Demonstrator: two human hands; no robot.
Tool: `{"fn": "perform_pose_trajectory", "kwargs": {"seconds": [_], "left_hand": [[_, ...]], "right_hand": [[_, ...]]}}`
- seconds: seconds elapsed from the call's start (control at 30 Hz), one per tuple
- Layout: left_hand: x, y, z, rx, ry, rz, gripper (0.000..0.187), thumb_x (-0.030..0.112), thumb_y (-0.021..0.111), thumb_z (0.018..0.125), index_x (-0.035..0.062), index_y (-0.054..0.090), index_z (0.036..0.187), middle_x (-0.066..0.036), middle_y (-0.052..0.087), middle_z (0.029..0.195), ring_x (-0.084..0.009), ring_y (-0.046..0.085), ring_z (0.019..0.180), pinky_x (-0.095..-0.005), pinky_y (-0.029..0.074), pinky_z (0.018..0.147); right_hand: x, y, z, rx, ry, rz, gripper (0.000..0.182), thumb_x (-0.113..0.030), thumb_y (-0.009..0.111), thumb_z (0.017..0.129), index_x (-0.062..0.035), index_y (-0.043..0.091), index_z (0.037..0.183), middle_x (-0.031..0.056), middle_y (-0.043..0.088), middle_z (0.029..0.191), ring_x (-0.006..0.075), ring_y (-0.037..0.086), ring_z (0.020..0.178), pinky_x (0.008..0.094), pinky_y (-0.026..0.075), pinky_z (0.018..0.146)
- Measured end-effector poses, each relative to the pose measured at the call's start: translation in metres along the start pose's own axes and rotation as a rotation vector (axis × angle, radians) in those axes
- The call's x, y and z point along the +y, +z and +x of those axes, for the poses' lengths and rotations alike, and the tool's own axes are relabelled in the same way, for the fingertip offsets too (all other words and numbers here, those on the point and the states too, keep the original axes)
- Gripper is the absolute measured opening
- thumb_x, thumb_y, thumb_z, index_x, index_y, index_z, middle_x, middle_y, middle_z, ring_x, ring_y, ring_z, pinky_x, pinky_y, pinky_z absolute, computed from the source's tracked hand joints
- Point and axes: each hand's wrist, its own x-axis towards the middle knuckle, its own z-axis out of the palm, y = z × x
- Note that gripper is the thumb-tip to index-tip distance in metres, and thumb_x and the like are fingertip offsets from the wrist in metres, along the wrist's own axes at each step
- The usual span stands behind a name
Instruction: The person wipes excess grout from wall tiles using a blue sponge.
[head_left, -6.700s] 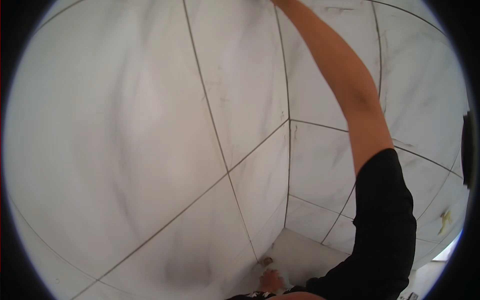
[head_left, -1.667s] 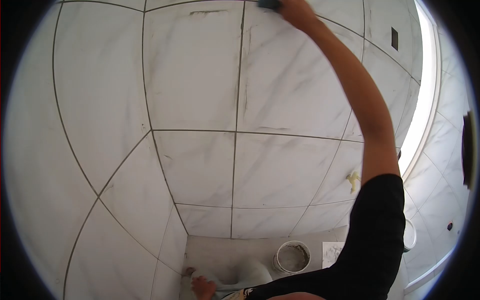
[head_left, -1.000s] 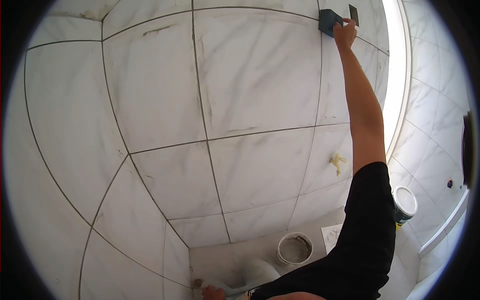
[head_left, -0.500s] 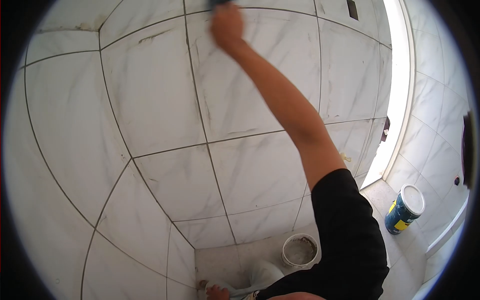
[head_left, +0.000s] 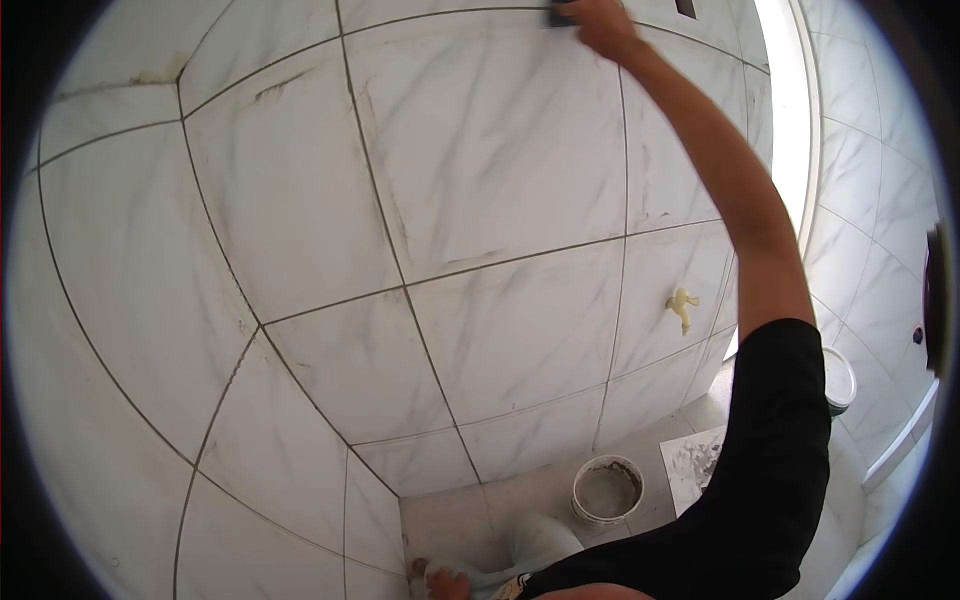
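My right hand (head_left: 603, 28) reaches up to the top of the tiled wall (head_left: 500, 130), its fingers closed on a dark block-like tool (head_left: 561, 14) held against a horizontal joint. The tool is partly cut off by the frame's top edge. Low in the view, my left hand (head_left: 447, 584) rests near my leg, beside light trousers (head_left: 540, 545); its fingers are small and partly hidden, and I cannot make out whether it holds anything. On the floor below the wall is a round bucket (head_left: 607, 490) with grey material inside.
A pale yellow tap (head_left: 683, 308) sticks out of the wall at the right. A stained white sheet or tile (head_left: 693, 465) lies on the floor behind my right arm. Farther right stands a lidded container (head_left: 838, 380), partly covered by my sleeve, near a bright doorway (head_left: 790, 120).
My right hand has moved right along the upper wall with the dark tool. The tap and floor sheet have come into clearer view, while my arm now covers part of the lidded container.
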Motion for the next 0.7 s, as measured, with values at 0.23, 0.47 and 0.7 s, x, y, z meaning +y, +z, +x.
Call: {"fn": "perform_pose_trajectory", "kwargs": {"seconds": [0.23, 0.47, 0.7], "left_hand": [[0.035, 0.033, -0.004, -0.015, 0.030, -0.039, 0.043, 0.036, 0.047, 0.098, 0.0137, 0.058, 0.133, -0.013, 0.038, 0.153, -0.0334, 0.037, 0.140, -0.0490, 0.025, 0.118], [0.008, 0.022, 0.019, -0.028, 0.100, 0.135, 0.042, 0.036, 0.045, 0.101, 0.0140, 0.058, 0.135, -0.013, 0.036, 0.156, -0.0331, 0.035, 0.142, -0.0487, 0.023, 0.119], [-0.003, 0.007, 0.013, -0.016, 0.320, 0.169, 0.041, 0.031, 0.044, 0.101, 0.0040, 0.064, 0.123, -0.016, 0.053, 0.143, -0.0349, 0.034, 0.143, -0.0510, 0.027, 0.116]], "right_hand": [[-0.114, -0.074, 0.044, 0.528, -0.080, 0.448, 0.042, -0.001, 0.059, 0.075, -0.0068, 0.069, 0.115, 0.0153, 0.063, 0.129, 0.0396, 0.060, 0.103, 0.0476, 0.051, 0.090], [-0.244, -0.062, 0.098, 0.425, -0.299, 0.420, 0.047, -0.013, 0.067, 0.082, -0.0301, 0.065, 0.126, -0.0007, 0.056, 0.139, 0.0269, 0.059, 0.118, 0.0405, 0.050, 0.099], [-0.039, 0.037, 0.008, 0.498, -0.208, 0.392, 0.043, 0.003, 0.057, 0.075, -0.0072, 0.069, 0.115, 0.0146, 0.064, 0.127, 0.0336, 0.061, 0.112, 0.0446, 0.050, 0.097]]}}
